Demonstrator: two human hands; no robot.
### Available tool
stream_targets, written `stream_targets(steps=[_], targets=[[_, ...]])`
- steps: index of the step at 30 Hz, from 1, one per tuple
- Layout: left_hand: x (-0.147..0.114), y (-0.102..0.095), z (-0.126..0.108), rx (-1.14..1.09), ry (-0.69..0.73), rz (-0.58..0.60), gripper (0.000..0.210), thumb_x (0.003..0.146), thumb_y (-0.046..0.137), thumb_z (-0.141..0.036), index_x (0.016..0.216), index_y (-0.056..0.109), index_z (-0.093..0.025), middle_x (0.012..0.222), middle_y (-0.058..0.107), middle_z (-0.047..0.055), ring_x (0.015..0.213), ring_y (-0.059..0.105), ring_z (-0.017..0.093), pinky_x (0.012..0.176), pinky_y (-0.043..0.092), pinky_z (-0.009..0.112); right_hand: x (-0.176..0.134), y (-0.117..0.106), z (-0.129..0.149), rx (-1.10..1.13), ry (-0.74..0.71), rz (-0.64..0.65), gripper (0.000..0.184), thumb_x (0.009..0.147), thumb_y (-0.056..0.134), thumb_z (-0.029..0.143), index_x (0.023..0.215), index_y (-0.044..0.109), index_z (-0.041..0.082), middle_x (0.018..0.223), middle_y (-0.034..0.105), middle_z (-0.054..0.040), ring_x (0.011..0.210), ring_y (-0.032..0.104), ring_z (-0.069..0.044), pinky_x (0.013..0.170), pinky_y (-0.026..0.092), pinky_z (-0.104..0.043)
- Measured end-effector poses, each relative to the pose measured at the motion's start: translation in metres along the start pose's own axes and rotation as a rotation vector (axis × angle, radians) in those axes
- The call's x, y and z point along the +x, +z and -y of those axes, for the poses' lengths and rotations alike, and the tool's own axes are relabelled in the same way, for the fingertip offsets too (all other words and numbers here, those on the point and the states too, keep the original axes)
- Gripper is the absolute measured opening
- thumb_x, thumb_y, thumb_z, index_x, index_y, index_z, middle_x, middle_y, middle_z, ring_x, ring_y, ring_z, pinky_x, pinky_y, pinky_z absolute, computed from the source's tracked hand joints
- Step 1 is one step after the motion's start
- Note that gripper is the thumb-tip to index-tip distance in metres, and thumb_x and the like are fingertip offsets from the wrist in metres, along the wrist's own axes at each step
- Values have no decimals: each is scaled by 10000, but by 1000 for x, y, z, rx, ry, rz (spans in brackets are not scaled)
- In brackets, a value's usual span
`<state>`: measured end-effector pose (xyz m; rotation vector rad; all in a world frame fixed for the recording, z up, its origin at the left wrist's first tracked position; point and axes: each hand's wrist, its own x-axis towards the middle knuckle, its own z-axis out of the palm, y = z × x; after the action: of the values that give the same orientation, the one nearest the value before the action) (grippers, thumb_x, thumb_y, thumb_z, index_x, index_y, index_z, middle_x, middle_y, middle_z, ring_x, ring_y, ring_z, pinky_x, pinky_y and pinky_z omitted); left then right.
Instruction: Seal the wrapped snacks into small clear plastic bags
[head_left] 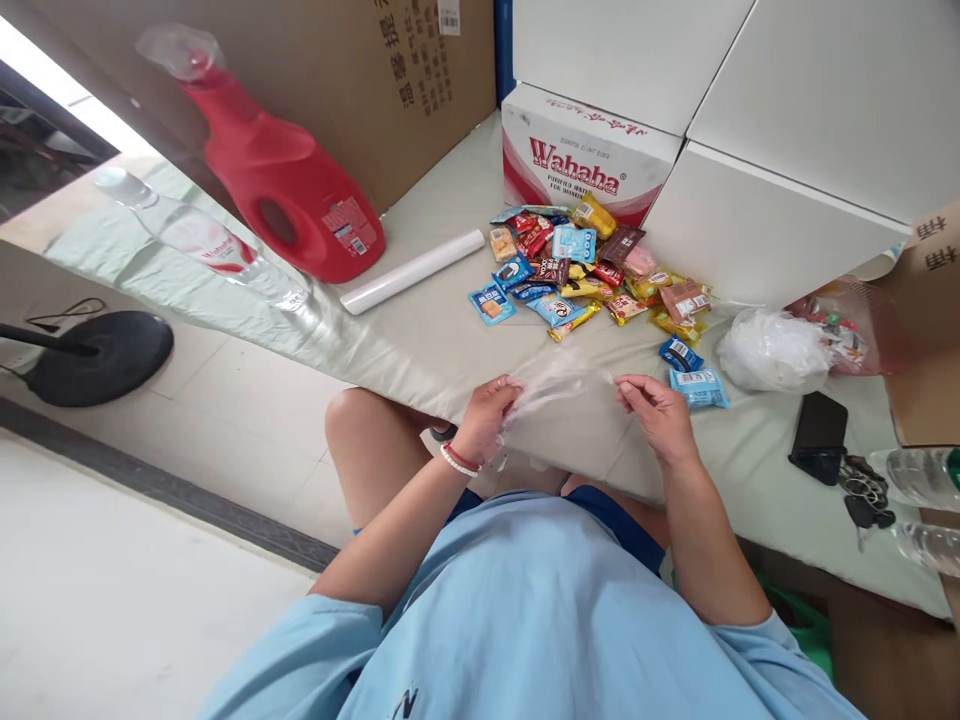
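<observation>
A clear plastic bag [559,388] is stretched between my two hands, just above the front edge of the cloth-covered table [420,350]; it looks smeared by motion. My left hand [487,415], with bracelets at the wrist, is closed on the bag's left side. Thumb and fingers of my right hand [654,408] pinch its right edge. Beyond the bag lies a heap of small wrapped snacks [574,255] in mixed colours. Two blue packets, a dark one [681,354] and a light one [699,388], lie close to my right hand.
Left of the heap are a white roll [412,272], a red jug [285,180] and a lying water bottle [202,240]. A Wahaha carton [585,155] stands behind. At right are crumpled plastic bags [776,350], a phone [820,437], keys [866,490] and bottles [919,475].
</observation>
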<state>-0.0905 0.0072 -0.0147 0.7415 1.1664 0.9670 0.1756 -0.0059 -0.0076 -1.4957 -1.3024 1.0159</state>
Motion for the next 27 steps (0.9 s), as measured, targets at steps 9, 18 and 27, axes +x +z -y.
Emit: stream_targets(steps=[9,18,27], targets=[[-5,-8,8,348,209,-70,548,928,506,-661,635,508,-199,548,355,-48,538,309,109,533,242,265,-11,26,15,166,144,-62,493,747,803,563,1098,667,244,1003,668,-56,820,603,-171,570,510,-254],[0,-16,1,64,159,-233,637,932,447,-736,673,615,-178,559,442,-19,488,368,101,466,264,258,11,89,21,408,333,35,521,605,888,442,1002,624,232,661,571,63,557,488,-96,491,397,-215],[8,-34,-2,-459,-56,-89,671,925,468,-742,1297,599,-198,586,479,-63,386,248,42,381,155,184,-49,57,6,173,365,115,420,750,801,584,931,690,223,849,684,-43,691,572,-151,567,489,-258]])
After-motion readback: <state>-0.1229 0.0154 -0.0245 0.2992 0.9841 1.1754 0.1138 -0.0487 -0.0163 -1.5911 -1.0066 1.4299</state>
